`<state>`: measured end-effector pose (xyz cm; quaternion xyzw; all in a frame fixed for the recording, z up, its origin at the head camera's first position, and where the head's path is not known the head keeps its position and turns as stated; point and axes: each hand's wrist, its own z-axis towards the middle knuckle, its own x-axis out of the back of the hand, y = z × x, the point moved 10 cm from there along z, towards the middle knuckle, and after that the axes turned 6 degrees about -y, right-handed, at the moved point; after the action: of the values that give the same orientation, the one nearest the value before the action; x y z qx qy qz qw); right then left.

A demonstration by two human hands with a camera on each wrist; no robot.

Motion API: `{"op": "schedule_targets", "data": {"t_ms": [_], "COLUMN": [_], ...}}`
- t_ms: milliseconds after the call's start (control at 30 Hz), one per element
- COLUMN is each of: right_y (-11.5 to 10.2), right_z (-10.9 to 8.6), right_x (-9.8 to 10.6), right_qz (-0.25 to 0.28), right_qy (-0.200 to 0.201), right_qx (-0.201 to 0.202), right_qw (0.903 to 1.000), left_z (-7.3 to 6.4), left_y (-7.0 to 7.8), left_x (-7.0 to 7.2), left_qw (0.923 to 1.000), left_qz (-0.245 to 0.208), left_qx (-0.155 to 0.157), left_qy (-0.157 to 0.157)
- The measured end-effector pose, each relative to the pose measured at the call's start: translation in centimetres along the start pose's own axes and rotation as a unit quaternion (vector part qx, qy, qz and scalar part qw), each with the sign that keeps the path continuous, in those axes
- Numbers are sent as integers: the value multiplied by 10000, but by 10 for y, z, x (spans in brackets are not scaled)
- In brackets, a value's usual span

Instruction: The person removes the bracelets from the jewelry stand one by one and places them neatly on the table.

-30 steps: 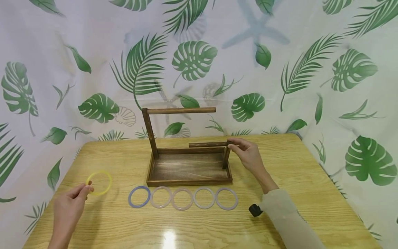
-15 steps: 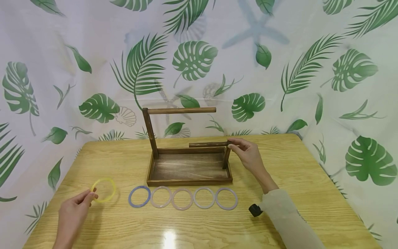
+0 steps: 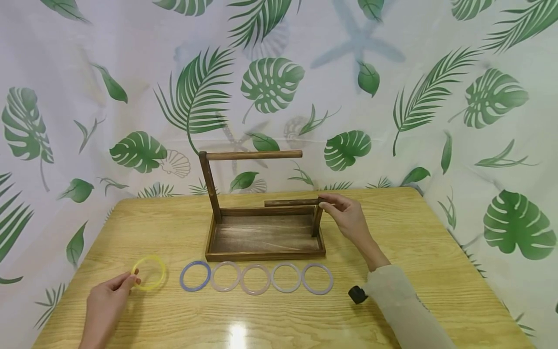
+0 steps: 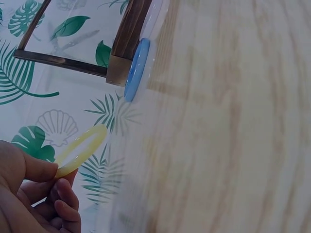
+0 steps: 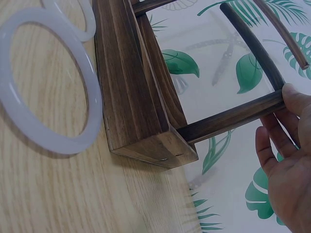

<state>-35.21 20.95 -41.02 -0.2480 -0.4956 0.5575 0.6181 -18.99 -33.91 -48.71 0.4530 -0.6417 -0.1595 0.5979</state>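
Note:
My left hand [image 3: 106, 303] pinches a translucent yellow bangle [image 3: 164, 274] by its left edge, over the table's left side. In the left wrist view thumb and fingertips hold the bangle [image 4: 97, 135] at its near end. My right hand [image 3: 346, 218] grips the top of the short right post of a dark wooden bangle stand [image 3: 266, 256]. Thumb and fingers meet at the corner where the lower bar [image 3: 289, 203] joins that post, as the right wrist view confirms. The stand's taller left post [image 3: 210, 186] carries an upper bar [image 3: 255, 155] pointing right. Both bars are bare.
In front of the stand's tray, several bangles lie in a row: a blue one [image 3: 182, 281] at the left, pale pinkish and whitish ones between, a lavender one [image 3: 330, 283] at the right. A small black object [image 3: 358, 294] sits at the right sleeve. A leaf-print cloth [image 3: 279, 106] hangs behind.
My left hand has moved right and slightly toward me with the yellow bangle, closer to the blue one. The right hand and the stand have stayed in place.

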Motion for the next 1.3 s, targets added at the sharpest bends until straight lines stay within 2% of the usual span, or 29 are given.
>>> {"op": "schedule_targets", "data": {"t_ms": [233, 433, 733, 933, 1100, 1233, 1300], "right_y": [-32, 0, 2, 3, -14, -34, -37], "right_z": [-4, 0, 0, 0, -2, -5, -5], "right_x": [-3, -1, 0, 0, -2, -3, -4], "right_qz": [-109, -42, -64, -55, -73, -83, -73], "right_qy": [-117, -67, 2, -22, -92, -134, -131], "right_qx": [-62, -30, -10, -59, -53, -44, -33], "right_qw": [9999, 10000, 10000, 10000, 9999, 9999, 9999], "left_z": [1, 3, 4, 4, 5, 6, 7], "left_y": [-2, -5, -8, -8, -9, -10, -10], "left_x": [-5, -10, -15, -16, -17, -17, -16], "left_qw": [9999, 9997, 9995, 9993, 9983, 9976, 9973], "left_qz": [27, 47, 95, 221, 361, 456, 506], "left_qx": [68, 94, 227, 98, 36, 46, 33], "left_qy": [-96, -209, -192, -271, -464, -519, -527]}}
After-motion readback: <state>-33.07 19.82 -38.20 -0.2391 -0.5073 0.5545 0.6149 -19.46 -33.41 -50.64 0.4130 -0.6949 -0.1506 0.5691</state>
